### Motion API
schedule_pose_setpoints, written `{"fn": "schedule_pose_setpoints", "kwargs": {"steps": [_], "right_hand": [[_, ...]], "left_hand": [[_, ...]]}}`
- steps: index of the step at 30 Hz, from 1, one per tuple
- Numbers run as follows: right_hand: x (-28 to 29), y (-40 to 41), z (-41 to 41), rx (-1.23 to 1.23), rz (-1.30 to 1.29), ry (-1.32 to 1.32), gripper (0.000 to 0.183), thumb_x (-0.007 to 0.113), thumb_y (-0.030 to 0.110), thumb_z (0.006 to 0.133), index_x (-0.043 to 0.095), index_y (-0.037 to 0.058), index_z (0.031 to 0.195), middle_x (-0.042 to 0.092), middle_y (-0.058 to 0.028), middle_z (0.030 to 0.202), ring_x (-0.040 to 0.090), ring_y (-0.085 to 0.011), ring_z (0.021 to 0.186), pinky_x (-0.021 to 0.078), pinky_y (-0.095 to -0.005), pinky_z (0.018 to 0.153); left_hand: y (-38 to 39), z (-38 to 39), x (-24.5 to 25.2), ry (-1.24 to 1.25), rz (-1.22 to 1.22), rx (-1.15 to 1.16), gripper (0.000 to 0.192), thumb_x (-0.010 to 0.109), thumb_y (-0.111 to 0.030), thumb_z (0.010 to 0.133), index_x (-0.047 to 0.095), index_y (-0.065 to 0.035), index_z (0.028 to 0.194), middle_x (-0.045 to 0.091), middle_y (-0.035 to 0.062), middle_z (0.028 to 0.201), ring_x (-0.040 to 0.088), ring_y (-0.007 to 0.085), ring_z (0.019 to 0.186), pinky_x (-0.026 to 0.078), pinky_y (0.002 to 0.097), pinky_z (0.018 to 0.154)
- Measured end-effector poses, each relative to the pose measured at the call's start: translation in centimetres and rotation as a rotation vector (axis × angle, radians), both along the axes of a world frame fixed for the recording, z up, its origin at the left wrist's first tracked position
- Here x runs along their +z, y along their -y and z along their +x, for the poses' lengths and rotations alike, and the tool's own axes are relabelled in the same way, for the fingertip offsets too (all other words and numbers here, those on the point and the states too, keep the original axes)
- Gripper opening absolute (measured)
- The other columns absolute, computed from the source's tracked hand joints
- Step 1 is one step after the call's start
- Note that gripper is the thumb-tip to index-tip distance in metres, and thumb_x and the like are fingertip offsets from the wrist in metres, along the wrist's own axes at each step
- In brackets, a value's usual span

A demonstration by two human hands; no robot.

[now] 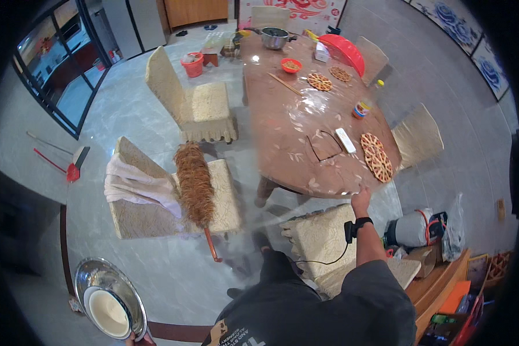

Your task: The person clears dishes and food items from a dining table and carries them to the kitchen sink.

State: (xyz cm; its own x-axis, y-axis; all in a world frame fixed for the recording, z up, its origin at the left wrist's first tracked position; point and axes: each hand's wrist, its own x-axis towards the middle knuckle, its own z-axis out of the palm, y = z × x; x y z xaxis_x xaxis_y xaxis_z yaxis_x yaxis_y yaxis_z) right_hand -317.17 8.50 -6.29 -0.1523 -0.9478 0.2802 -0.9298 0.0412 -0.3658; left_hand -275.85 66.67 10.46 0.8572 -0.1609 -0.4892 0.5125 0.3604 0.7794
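At the lower left, my left hand (pixel 141 340) grips the rim of a stainless steel basin (pixel 129 285). Nested in the basin is a cream-coloured bowl (pixel 109 313). My right hand (pixel 361 200) is at the near edge of a brown dining table (pixel 285 151); whether its fingers pinch the table's clear cover cannot be made out. A woven slatted trivet (pixel 376 158) lies just beyond that hand. Near it are a white oblong object (pixel 345 140) and a pair of eyeglasses (pixel 324 159). A strapped device (pixel 351 231) with a cable sits on my right wrist.
A covered chair (pixel 216 194) carries a brown feather duster (pixel 194 186) and a towel (pixel 140 181). Farther along the table are a bottle (pixel 361 109), chopsticks (pixel 284 84), a red bowl (pixel 291 65), a pot (pixel 274 39) and a red basin (pixel 346 52). Another chair (pixel 320 233) stands close before me.
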Motion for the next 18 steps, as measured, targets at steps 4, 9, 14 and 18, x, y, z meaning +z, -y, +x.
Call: {"fn": "schedule_pose_setpoints", "kwargs": {"steps": [4,9,14,18], "right_hand": [[-1.0,0.4,-2.6,-0.044,0.050,0.004,0.037,0.053,0.002,0.066,0.054,0.0086,0.103,0.048,-0.0166,0.106,0.045,-0.0320,0.100,0.0393,-0.0394,0.083],[-0.8,5.2,-2.0,0.056,-0.006,0.021,0.039,0.051,0.001,0.065,0.054,0.0059,0.103,0.053,-0.0188,0.096,0.048,-0.0340,0.094,0.0404,-0.0401,0.080],[-1.4,12.3,-0.7,0.309,-0.076,-0.052,0.037,0.049,0.002,0.065,0.055,0.0034,0.102,0.055,-0.0205,0.086,0.050,-0.0348,0.088,0.0405,-0.0420,0.075],[-2.8,17.2,0.3,0.336,-0.064,-0.164,0.034,0.047,0.004,0.068,0.056,0.0060,0.101,0.053,-0.0201,0.088,0.049,-0.0352,0.086,0.0398,-0.0417,0.074]], "left_hand": [[-0.8,-0.1,0.6,-0.001,0.028,0.006,0.037,0.053,-0.002,0.071,0.047,0.0072,0.106,0.054,0.0174,0.102,0.051,0.0217,0.094,0.044,0.0300,0.083],[2.0,-2.6,2.1,-0.001,0.073,0.142,0.038,0.052,0.000,0.072,0.045,0.0078,0.108,0.053,0.0183,0.103,0.051,0.0236,0.095,0.045,0.0302,0.082],[7.4,-4.7,3.2,0.027,0.003,0.143,0.039,0.052,0.000,0.072,0.044,0.0080,0.109,0.052,0.0186,0.104,0.050,0.0243,0.096,0.045,0.0300,0.082],[11.8,-5.9,4.5,0.042,-0.038,0.115,0.040,0.051,0.001,0.072,0.044,0.0082,0.110,0.052,0.0188,0.105,0.050,0.0249,0.097,0.046,0.0298,0.081]]}}
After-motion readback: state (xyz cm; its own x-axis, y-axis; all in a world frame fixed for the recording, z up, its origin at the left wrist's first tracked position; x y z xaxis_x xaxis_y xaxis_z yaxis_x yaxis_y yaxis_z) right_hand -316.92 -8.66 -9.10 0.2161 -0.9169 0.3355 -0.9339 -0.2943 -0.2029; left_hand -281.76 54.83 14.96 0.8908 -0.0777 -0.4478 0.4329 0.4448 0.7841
